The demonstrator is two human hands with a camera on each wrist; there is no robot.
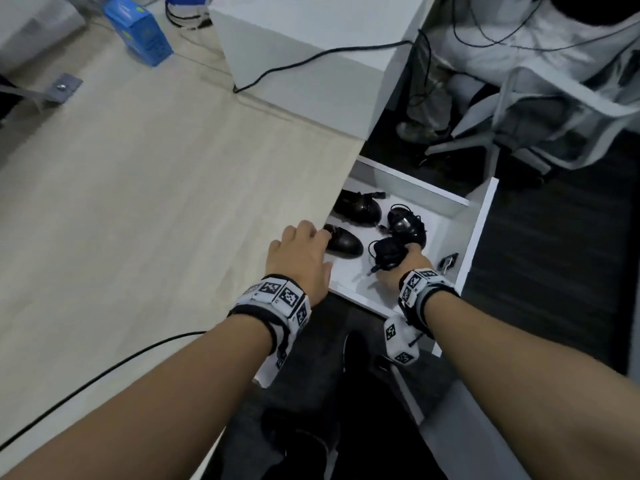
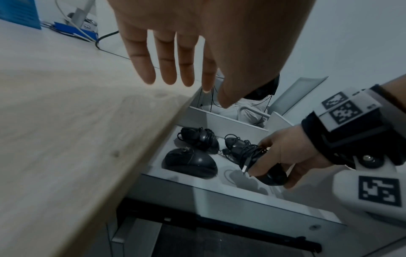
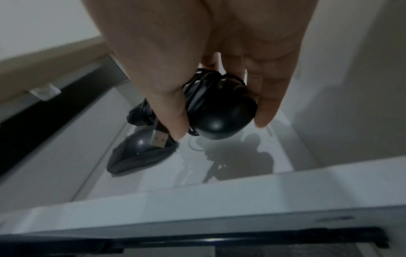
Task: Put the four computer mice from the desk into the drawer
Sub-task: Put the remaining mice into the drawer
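Desk: pale wood top filling the left side of the head view; its edge runs from about 1 o'clock down to 7 o'clock, above the open drawer.
Blue box: on the desk at about 11 o'clock in the head view.
Black cable: lies across the near corner of the desk at about 8 o'clock.
Left hand: at the desk edge over the drawer's left part, fingers straight and relaxed in the left wrist view, holding nothing.
Drawer: white, pulled open beneath the desk edge, right of centre in the head view.
Far-left mouse: black, cord wound round it, on the drawer floor at about 11 o'clock within the drawer.
Near-left mouse: black, on the drawer floor just beside the left hand's fingertips; whether they touch it, I cannot tell.
Far-right mouse: black, cord wrapped, on the drawer floor at about 1 o'clock within the drawer.
Held mouse: black, cord bundled round it with the plug hanging loose, above the drawer floor over its near right part.
Right hand: inside the drawer, thumb and fingers pinching the held mouse from both sides.
Small dark item: by the drawer's right wall at about 3 o'clock; too small to identify.
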